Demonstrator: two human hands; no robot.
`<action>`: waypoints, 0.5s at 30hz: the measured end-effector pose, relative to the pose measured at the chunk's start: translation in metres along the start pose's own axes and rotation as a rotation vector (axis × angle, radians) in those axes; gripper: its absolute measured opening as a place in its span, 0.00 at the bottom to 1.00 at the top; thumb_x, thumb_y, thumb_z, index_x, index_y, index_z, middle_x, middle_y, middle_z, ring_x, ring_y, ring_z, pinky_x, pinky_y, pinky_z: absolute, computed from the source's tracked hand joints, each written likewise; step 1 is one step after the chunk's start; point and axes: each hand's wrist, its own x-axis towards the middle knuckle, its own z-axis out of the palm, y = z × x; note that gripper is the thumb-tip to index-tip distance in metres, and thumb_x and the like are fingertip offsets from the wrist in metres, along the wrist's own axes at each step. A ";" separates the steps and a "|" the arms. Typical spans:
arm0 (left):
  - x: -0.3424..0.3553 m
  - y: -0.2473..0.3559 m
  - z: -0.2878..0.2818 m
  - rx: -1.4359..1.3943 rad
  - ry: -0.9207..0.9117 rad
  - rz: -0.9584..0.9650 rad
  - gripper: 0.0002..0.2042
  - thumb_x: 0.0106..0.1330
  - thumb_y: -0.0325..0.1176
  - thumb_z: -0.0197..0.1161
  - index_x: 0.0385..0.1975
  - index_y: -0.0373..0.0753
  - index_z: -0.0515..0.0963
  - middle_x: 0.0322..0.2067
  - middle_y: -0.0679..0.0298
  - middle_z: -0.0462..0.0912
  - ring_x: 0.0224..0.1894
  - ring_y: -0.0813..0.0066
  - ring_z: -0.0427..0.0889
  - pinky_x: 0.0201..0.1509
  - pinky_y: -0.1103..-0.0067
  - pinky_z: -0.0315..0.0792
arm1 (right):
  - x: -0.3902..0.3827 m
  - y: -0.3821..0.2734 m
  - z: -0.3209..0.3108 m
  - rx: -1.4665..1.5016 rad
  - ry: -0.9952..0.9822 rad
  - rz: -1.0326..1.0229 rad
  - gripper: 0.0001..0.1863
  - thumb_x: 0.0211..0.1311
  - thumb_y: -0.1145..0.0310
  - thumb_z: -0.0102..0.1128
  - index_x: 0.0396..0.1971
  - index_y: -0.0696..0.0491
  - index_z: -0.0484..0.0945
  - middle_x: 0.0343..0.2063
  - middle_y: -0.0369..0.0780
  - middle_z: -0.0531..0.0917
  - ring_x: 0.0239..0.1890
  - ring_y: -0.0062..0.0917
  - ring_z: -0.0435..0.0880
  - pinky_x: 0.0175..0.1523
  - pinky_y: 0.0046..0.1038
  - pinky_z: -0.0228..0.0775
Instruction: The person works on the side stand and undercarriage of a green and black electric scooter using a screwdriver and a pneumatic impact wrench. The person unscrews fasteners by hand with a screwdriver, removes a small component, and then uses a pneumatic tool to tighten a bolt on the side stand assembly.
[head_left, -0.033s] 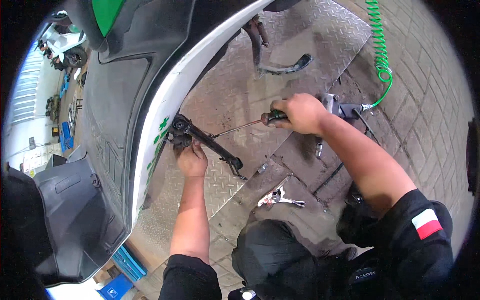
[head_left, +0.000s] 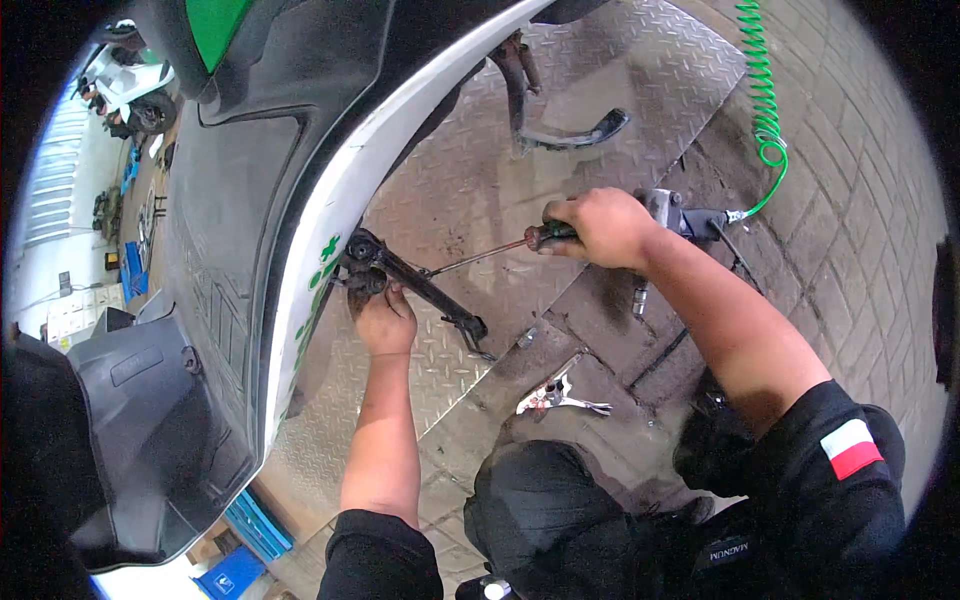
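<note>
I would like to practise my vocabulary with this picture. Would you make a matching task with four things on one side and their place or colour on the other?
Things:
1. screwdriver
2. coiled hose
3. left hand
4. pliers-like tool

Places or colours:
A. at the dark parts beside the black bar
B. lying on the brick paving
C. held in the right hand
D. bright green

Pairs: 1-C, 2-D, 3-A, 4-B

Green coiled hose (head_left: 765, 110) — seemingly a white motorbike (head_left: 130, 85).
</note>
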 end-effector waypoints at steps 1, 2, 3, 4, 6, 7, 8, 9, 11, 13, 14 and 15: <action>0.001 -0.004 0.000 0.007 0.003 -0.003 0.15 0.62 0.34 0.50 0.41 0.32 0.79 0.43 0.45 0.80 0.48 0.42 0.75 0.57 0.59 0.65 | 0.003 0.002 0.002 0.003 0.003 -0.007 0.19 0.54 0.50 0.62 0.37 0.49 0.76 0.28 0.45 0.81 0.35 0.44 0.81 0.41 0.43 0.71; 0.002 -0.006 0.001 0.052 0.086 0.066 0.14 0.62 0.35 0.52 0.40 0.34 0.79 0.43 0.46 0.79 0.50 0.45 0.74 0.58 0.58 0.63 | 0.004 0.006 0.010 0.014 -0.002 -0.015 0.19 0.54 0.50 0.62 0.37 0.49 0.76 0.28 0.45 0.81 0.35 0.44 0.81 0.41 0.43 0.71; 0.003 -0.010 0.001 0.098 0.168 0.135 0.13 0.61 0.37 0.54 0.39 0.36 0.79 0.43 0.48 0.79 0.51 0.48 0.74 0.60 0.57 0.62 | 0.006 0.009 0.017 0.026 -0.007 -0.024 0.19 0.54 0.50 0.62 0.37 0.49 0.76 0.29 0.45 0.81 0.35 0.44 0.80 0.41 0.43 0.71; 0.003 -0.013 0.000 0.105 0.165 0.136 0.13 0.61 0.37 0.54 0.39 0.36 0.79 0.43 0.48 0.79 0.51 0.48 0.74 0.60 0.57 0.62 | 0.007 0.012 0.025 0.033 -0.006 -0.027 0.19 0.54 0.50 0.62 0.37 0.49 0.76 0.29 0.45 0.81 0.35 0.44 0.80 0.41 0.43 0.71; 0.004 -0.006 0.001 0.053 0.138 0.152 0.14 0.61 0.34 0.50 0.39 0.34 0.79 0.44 0.47 0.79 0.50 0.43 0.74 0.59 0.55 0.61 | 0.004 0.019 0.031 0.098 0.053 -0.054 0.19 0.54 0.50 0.62 0.37 0.50 0.76 0.29 0.45 0.81 0.35 0.45 0.80 0.40 0.43 0.70; 0.004 -0.004 0.003 0.050 0.137 0.153 0.14 0.61 0.34 0.50 0.39 0.34 0.79 0.44 0.47 0.79 0.50 0.43 0.74 0.59 0.55 0.61 | 0.004 0.024 0.032 0.097 0.052 -0.051 0.19 0.54 0.50 0.62 0.37 0.50 0.76 0.29 0.45 0.81 0.35 0.45 0.80 0.40 0.43 0.70; 0.003 -0.006 0.001 0.064 0.181 0.173 0.14 0.61 0.34 0.50 0.39 0.33 0.79 0.45 0.46 0.79 0.51 0.42 0.73 0.60 0.55 0.61 | 0.009 0.024 0.033 0.106 0.025 -0.056 0.20 0.54 0.50 0.62 0.37 0.50 0.77 0.29 0.45 0.81 0.35 0.45 0.80 0.40 0.43 0.70; 0.003 -0.008 0.000 0.076 0.225 0.194 0.15 0.61 0.34 0.50 0.40 0.32 0.79 0.45 0.45 0.79 0.51 0.41 0.73 0.60 0.55 0.61 | 0.012 0.024 0.034 0.114 -0.002 -0.061 0.20 0.54 0.50 0.63 0.37 0.50 0.77 0.29 0.45 0.81 0.35 0.45 0.80 0.40 0.43 0.70; 0.003 -0.004 0.000 0.064 0.269 0.220 0.15 0.62 0.34 0.50 0.41 0.31 0.78 0.45 0.44 0.78 0.51 0.40 0.73 0.60 0.54 0.61 | 0.016 0.025 0.037 0.112 -0.012 -0.065 0.20 0.53 0.50 0.63 0.37 0.50 0.77 0.29 0.44 0.81 0.35 0.44 0.80 0.40 0.43 0.70; 0.005 -0.001 0.000 0.044 0.321 0.246 0.16 0.62 0.34 0.49 0.42 0.30 0.78 0.45 0.43 0.78 0.51 0.40 0.73 0.60 0.53 0.60 | 0.018 0.028 0.036 0.101 -0.020 -0.069 0.20 0.53 0.50 0.63 0.38 0.50 0.77 0.30 0.44 0.81 0.35 0.44 0.80 0.40 0.43 0.70; 0.006 -0.002 0.001 0.053 0.307 0.237 0.16 0.62 0.34 0.48 0.42 0.30 0.77 0.45 0.43 0.78 0.51 0.39 0.72 0.60 0.53 0.60 | 0.018 0.029 0.036 0.098 0.001 -0.072 0.20 0.53 0.50 0.63 0.37 0.50 0.77 0.30 0.44 0.81 0.35 0.44 0.80 0.39 0.43 0.70; 0.006 -0.002 0.002 0.061 0.293 0.229 0.17 0.63 0.34 0.47 0.43 0.29 0.77 0.46 0.43 0.78 0.52 0.39 0.72 0.60 0.53 0.60 | 0.017 0.030 0.036 0.094 0.022 -0.074 0.21 0.52 0.49 0.64 0.37 0.50 0.77 0.30 0.44 0.81 0.35 0.44 0.80 0.39 0.43 0.70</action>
